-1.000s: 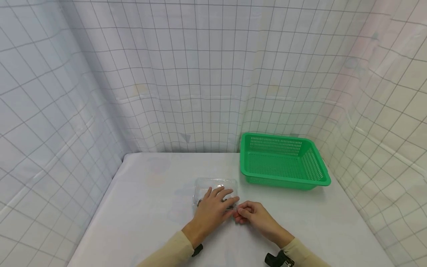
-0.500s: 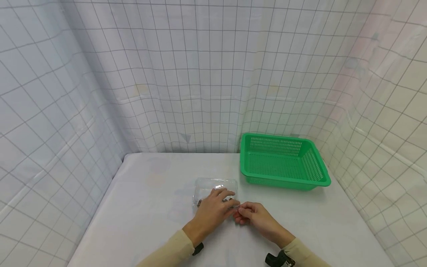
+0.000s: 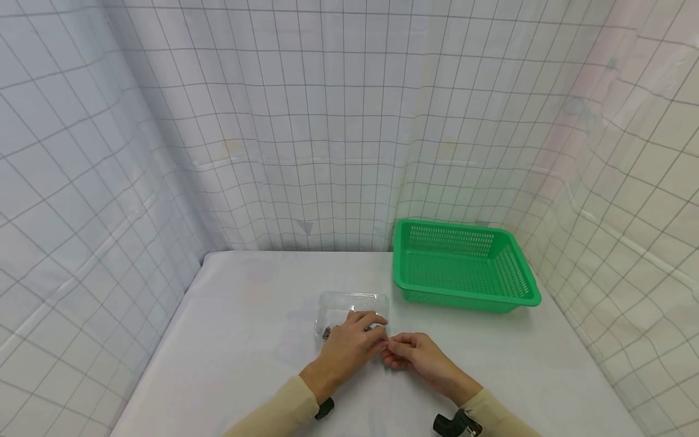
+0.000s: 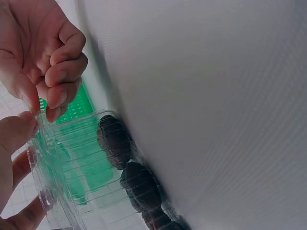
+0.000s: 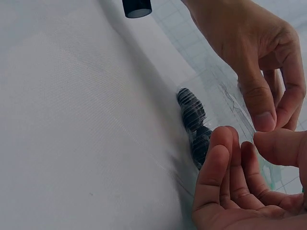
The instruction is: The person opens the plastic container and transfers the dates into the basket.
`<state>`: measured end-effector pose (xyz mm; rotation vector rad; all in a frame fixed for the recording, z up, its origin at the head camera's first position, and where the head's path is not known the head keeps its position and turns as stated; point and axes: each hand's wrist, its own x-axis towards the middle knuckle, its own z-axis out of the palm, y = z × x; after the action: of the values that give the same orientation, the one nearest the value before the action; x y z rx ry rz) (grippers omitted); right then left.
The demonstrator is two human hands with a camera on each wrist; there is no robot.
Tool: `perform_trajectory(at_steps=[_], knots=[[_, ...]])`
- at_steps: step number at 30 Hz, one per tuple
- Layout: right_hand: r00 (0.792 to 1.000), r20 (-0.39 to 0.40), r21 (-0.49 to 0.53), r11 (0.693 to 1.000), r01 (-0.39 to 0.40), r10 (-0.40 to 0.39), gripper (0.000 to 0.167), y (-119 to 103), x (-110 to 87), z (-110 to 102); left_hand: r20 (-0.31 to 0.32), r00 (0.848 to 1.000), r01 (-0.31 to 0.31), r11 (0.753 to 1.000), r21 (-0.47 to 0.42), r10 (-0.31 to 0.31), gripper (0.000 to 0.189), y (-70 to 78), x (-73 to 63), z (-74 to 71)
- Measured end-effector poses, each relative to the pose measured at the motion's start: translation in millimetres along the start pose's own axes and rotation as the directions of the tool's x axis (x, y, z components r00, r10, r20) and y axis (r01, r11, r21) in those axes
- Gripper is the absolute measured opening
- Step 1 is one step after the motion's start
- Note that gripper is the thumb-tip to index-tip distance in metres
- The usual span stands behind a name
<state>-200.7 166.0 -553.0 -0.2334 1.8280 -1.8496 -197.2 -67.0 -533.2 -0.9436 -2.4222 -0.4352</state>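
Observation:
A clear plastic clamshell container lies near the middle of the white table. Dark, ridged oval pieces line its bottom; their exact kind is unclear. My left hand reaches over the container, its thumb and bent fingers pinching the lid's edge near the right front corner. At that same corner, the right hand holds the rim at its thumb tip, other fingers curled below. Both thumb tips nearly meet in the right wrist view. The left hand hides much of the contents from the head view.
A green perforated basket stands at the back right of the table. White grid-patterned curtains enclose the back and both sides. A black wrist camera sits on the right forearm.
My left fingers have drawn in from a spread pose and bent toward the container's right front corner. The right hand has barely shifted; container and basket stay put.

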Motion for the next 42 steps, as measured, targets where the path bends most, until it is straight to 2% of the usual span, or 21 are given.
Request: perform_trajectory(at_steps=[8, 13, 17, 21, 27, 31, 36, 42], knots=[[1.0, 0.001, 0.005, 1.0, -0.022, 0.022, 0.034, -2, 1.5, 2, -0.017, 1.0, 0.011, 0.999, -0.047, -0.011, 0.009, 0.5, 1.6, -3.0], [1.0, -0.003, 0.001, 1.0, -0.026, 0.026, 0.034, -2, 1.5, 2, -0.044, 0.999, -0.003, 0.999, -0.039, 0.001, 0.012, -0.4, 2.8, -4.7], [1.0, -0.005, -0.002, 1.0, -0.02, 0.02, 0.034, -1, 1.6, 3, -0.063, 0.997, -0.037, 0.999, 0.003, 0.037, 0.014, -2.4, 2.0, -5.8], [1.0, -0.007, 0.0, 1.0, -0.025, 0.025, 0.033, -1, 1.9, 3, -0.069, 0.993, -0.093, 0.994, 0.055, 0.097, 0.016, -5.4, 0.7, -6.5], [1.0, -0.016, -0.007, 1.0, -0.026, 0.026, 0.029, -1, 2.2, 3, -0.06, 0.986, -0.149, 0.984, 0.1, 0.156, 0.029, -14.8, -0.1, -7.6], [0.999, -0.014, -0.01, 0.999, -0.031, 0.031, 0.029, -2, 2.3, 3, -0.04, 0.988, -0.147, 0.984, 0.098, 0.152, 0.039, -22.7, -1.1, -11.7], [0.999, -0.018, -0.015, 0.999, -0.029, 0.029, 0.026, -1, 1.5, 2, 0.005, 0.993, -0.115, 0.988, 0.099, 0.115, 0.05, -32.5, -7.8, -18.2], [0.999, -0.014, -0.016, 0.999, -0.043, 0.043, 0.026, -1, 0.0, 3, 0.007, 0.998, -0.069, 0.992, 0.104, 0.068, 0.045, -41.4, -15.2, -24.9]])
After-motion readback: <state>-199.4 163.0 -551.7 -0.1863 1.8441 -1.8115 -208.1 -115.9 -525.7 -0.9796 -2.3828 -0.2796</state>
